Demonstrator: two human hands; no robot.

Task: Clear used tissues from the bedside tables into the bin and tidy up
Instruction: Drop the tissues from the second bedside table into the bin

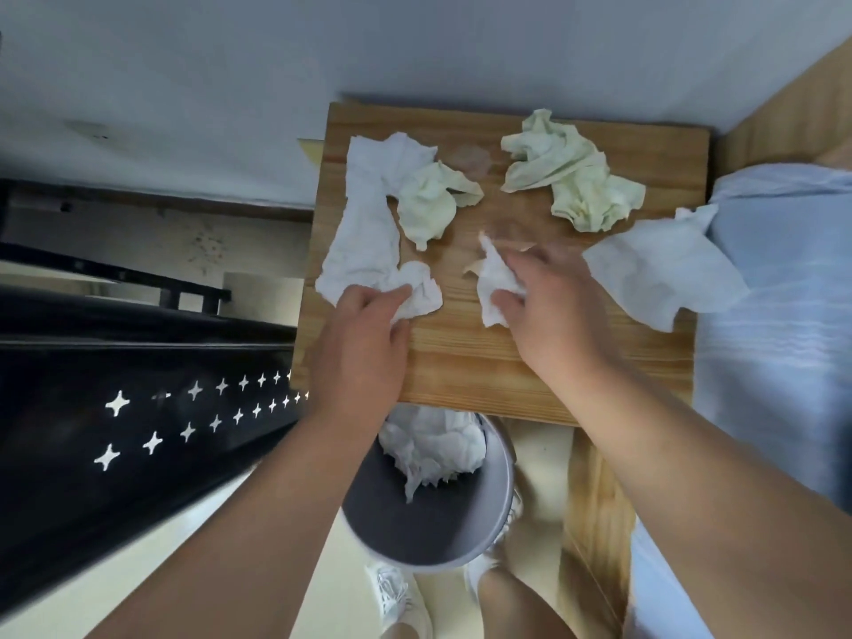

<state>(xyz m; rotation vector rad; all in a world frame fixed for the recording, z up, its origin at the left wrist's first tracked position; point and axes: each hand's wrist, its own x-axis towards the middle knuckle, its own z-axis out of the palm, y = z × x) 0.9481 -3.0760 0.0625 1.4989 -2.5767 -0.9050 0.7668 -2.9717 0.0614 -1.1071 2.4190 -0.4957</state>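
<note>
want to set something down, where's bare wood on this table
Bare: the near strip of the table between left hand and right hand; a small gap between the small yellowish tissue and large yellowish tissue. Crowded: left side, right edge.

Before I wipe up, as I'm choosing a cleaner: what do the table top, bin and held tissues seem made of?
Table top: wood, likely pine; pale boards, running grain, low sheen.
Bin: probably plastic; smooth grey wall, thin rim; painted metal possible.
The left hand grips a long white tissue, the right hand a small white tissue: soft crinkled paper.
</note>
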